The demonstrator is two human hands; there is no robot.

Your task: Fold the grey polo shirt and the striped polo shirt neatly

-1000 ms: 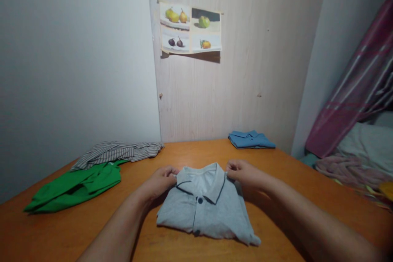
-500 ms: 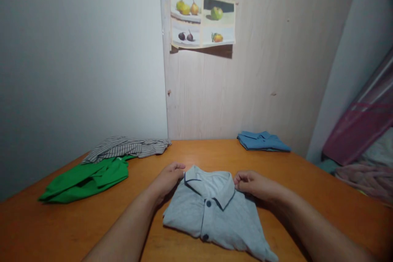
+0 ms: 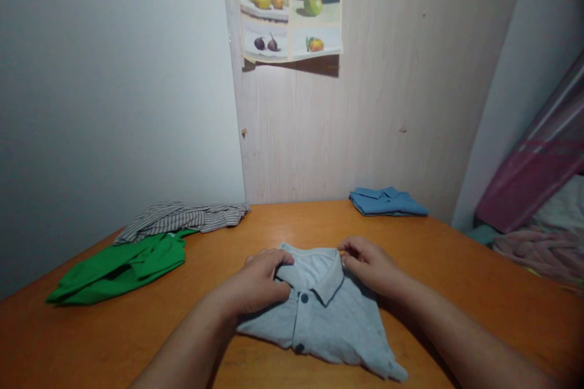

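On the worktop (image 3: 137, 340), a shirt (image 3: 342, 328) is laid, the left hand (image 3: 262, 276) on its left side, the right hand (image 3: 367, 262) at its right. Left of the shirt, a first garment (image 3: 141, 264) is placed; behind the shirt, a second garment (image 3: 182, 219) to the left and a third garment (image 3: 387, 203) to the right.

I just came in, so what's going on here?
Someone has a gray shirt lying front up on the table. Their bare left hand is open over one side of its collar; the right hand is at the other side, its grip hard to tell. A folded blue shirt lies at the far right, and a green garment and a striped garment lie at the left.
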